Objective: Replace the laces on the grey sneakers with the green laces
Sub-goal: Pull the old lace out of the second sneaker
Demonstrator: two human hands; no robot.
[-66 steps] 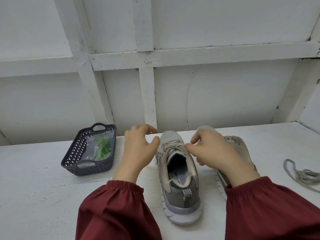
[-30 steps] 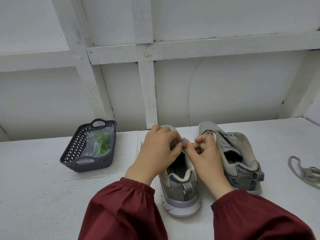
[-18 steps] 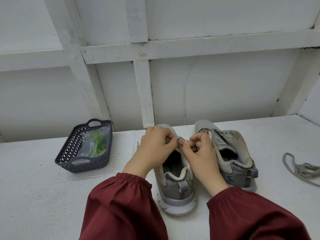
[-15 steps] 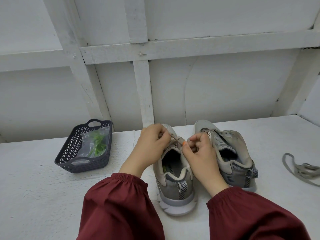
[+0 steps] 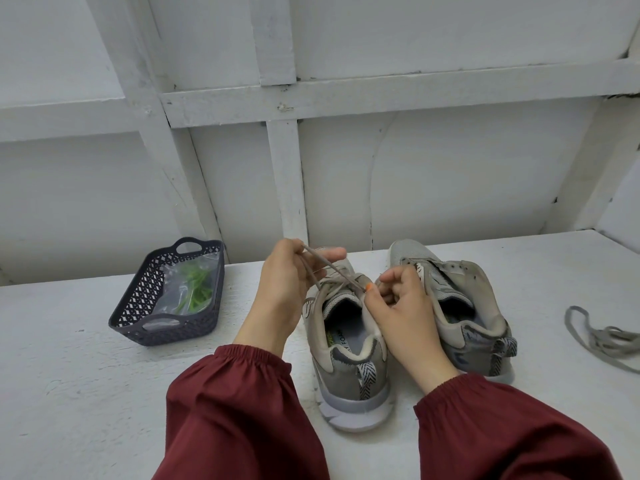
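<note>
White tabletop [image 5: 69, 375] and panelled wall [image 5: 450, 168] fill my head view. At centre the left hand [image 5: 287, 282] pinches the grey lace [image 5: 329, 268], drawn up from the near grey sneaker [image 5: 346, 344]. The right hand [image 5: 401, 306] curls at its eyelets, and I cannot tell what it grips. It partly hides the second sneaker [image 5: 467, 306]. Green laces [image 5: 195, 285] lie blurred inside a bag in the basket [image 5: 138, 313] at left; a loose lace [image 5: 595, 337] is cut off at the right edge.

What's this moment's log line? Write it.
left hand: holds grey lace taut | right hand: pinches eyelet edge of laced sneaker | green laces: bagged in basket | loose lace: on table
</note>
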